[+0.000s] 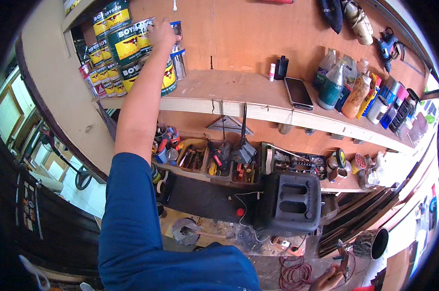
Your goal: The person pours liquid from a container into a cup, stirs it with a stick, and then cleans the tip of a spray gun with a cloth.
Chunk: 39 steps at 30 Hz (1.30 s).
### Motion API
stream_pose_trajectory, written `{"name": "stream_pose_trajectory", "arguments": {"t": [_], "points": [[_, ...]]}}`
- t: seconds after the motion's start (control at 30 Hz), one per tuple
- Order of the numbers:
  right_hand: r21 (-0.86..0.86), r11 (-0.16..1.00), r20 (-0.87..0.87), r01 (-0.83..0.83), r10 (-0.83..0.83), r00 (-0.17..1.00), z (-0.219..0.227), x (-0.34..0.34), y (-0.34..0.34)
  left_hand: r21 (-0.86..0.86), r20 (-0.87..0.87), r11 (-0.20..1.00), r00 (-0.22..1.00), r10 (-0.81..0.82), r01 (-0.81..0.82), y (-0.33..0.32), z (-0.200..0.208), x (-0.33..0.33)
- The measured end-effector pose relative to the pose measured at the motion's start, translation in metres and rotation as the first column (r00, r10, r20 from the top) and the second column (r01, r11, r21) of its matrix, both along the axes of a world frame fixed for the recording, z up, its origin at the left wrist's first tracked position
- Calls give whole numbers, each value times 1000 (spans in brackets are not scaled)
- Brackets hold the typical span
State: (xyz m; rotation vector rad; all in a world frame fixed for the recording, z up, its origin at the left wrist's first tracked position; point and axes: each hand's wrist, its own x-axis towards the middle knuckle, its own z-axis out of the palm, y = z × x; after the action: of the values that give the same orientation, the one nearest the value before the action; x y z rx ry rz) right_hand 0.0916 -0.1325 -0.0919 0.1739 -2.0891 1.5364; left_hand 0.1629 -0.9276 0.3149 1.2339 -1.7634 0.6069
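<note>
My left arm reaches up to the far left end of the shelf, where paint cans with green and yellow labels are stacked. My left hand (162, 34) is closed with bent fingers on a smaller silver-topped paint can (144, 33) in the upper row; part of this can is hidden behind the hand. Next to it stands a larger green paint can (125, 44). Low at the right, my right hand (330, 277) is closed round the handle of what looks like a paint spray gun (344, 256). Its dark, open-mouthed cup (367, 243) tilts to the right.
On the wooden shelf (205, 82) lie a phone (298, 92) and several bottles (333, 87). Below are tool bins (192, 155), a black plastic case (292, 201) and a workbench. A coiled red hose (294, 272) lies near my right hand. A cordless drill (386, 46) hangs at the upper right.
</note>
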Motion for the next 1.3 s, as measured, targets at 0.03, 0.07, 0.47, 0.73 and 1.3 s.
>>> {"name": "stream_pose_trajectory", "arguments": {"t": [0.03, 0.07, 0.47, 0.73, 1.3], "points": [[66, 998, -36, 3, -1, 999, 7, 1, -4, -17, 1, 1000, 1000, -6, 6, 1, -2, -2], [132, 991, -71, 8, 1, 997, 11, 2, -6, 11, 18, 1000, 1000, 7, -7, 2, -2, -1], [-52, 998, 131, -22, 29, 991, -16, 23, 17, 25, 154, 994, 983, 97, -102, 14, -3, 5], [151, 984, 167, -91, 65, 984, 13, 41, -13, -431, 40, 750, 841, -539, 501, 118, -2, 34], [97, 641, 189, -762, 739, 646, -37, 95, -153, 175, -972, -512, 231, 47, 841, 537, -407, 69]]}}
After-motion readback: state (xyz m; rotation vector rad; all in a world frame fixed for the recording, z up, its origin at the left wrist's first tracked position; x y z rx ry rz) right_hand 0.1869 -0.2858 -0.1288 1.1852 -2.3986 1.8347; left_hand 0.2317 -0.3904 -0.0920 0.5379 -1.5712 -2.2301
